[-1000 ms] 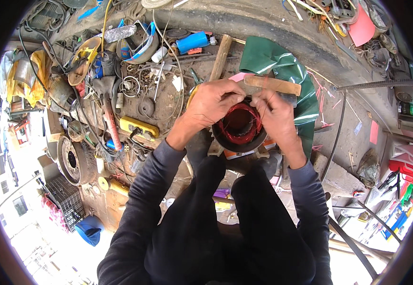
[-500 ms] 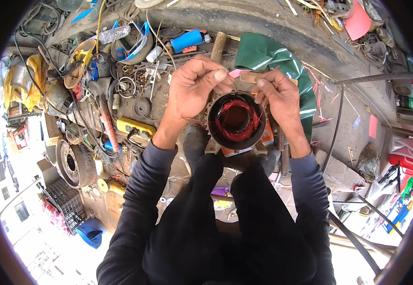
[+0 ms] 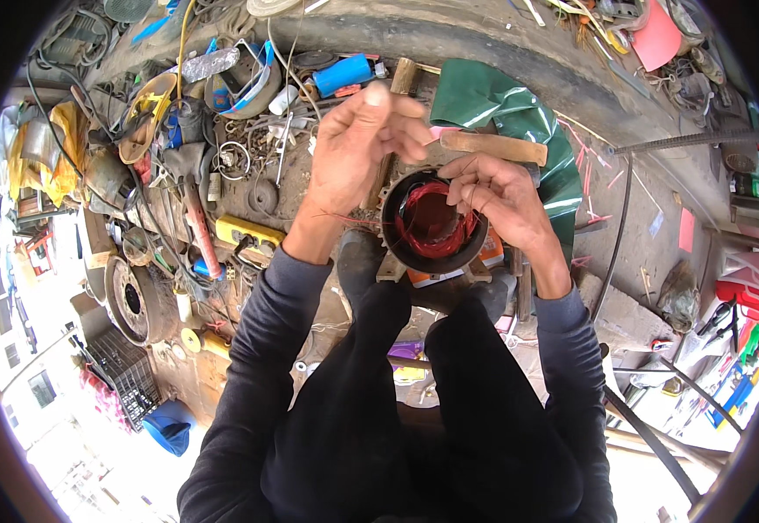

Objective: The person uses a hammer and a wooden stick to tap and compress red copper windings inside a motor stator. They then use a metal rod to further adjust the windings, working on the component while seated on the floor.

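Note:
A round motor stator point(image 3: 386, 240) stands upright between my feet, its dark metal shell ringed inside with red copper windings point(image 3: 414, 237). Over the upper right of its rim is my right hand point(image 3: 506, 205), thumb and fingers pinched together beside the windings. Whatever lies in that pinch is too small to make out. My left hand point(image 3: 362, 139) hovers up and left of the stator, fingers apart and slightly blurred, with nothing seen in it. Thin reddish wire ends point(image 3: 344, 217) stick out near my left wrist. A wooden bar point(image 3: 494, 147) lies just beyond my right hand.
Behind the stator lies a green plastic sheet point(image 3: 475, 96), with a wooden post point(image 3: 404, 78) beside it. To the left are a yellow power strip point(image 3: 251, 234), a blue cylinder point(image 3: 342, 76) and a wheel rim point(image 3: 129, 301). A black rod point(image 3: 615, 244) crosses at right.
My left hand has opened and moved slightly up, away from the stator's rim. My right hand has come down and left over the rim, uncovering the wooden bar.

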`<state>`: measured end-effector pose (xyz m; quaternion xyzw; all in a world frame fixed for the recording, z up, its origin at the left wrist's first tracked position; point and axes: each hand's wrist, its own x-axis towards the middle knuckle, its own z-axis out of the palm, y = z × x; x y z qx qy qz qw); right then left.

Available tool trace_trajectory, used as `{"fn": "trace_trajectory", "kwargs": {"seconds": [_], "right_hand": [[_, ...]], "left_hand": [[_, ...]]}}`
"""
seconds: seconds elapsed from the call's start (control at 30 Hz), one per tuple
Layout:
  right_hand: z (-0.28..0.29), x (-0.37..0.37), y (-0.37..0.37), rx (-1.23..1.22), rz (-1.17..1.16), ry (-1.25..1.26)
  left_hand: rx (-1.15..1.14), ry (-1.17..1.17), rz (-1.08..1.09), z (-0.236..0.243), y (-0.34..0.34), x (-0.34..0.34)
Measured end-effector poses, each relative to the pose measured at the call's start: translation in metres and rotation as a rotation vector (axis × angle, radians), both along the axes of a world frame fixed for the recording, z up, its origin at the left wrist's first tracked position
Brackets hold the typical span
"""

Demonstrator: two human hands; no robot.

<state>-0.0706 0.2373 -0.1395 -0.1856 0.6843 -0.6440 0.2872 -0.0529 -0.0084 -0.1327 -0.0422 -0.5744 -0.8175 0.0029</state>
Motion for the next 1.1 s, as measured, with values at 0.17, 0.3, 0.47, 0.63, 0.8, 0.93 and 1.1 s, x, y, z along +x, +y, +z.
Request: {"fn": "trace_trajectory", "kwargs": {"seconds": [0.17, 0.3, 0.47, 0.63, 0.8, 0.93, 1.1], "right_hand": [[0.002, 0.007, 0.015, -0.117, -0.057, -0.044], [0.0, 0.006, 0.016, -0.1, -0.116, 0.045], [-0.004, 0.004, 0.018, -0.042, -0.199, 0.12], [-0.013, -0.001, 0.022, -0.152, -0.369, 0.037], [-0.024, 0.004, 0.026, -0.248, -0.479, -0.038], [-0.027, 0.007, 0.027, -0.262, -0.492, -0.056], [-0.022, 0.008, 0.025, -0.23, -0.47, -0.05]], "left_hand": [[-0.477, 0.002, -0.165, -0.023, -0.011, 0.011], [-0.868, 0.154, -0.349, -0.025, -0.003, 0.002], [-1.087, 0.294, -0.363, -0.012, -0.004, -0.014], [-1.147, 0.373, -0.343, -0.008, -0.002, -0.014], [-1.25, 0.526, -0.477, -0.007, -0.001, -0.004], [-1.412, 0.747, -0.452, 0.001, -0.006, 0.02], [-1.514, 0.828, -0.577, -0.004, -0.006, 0.024]]}}
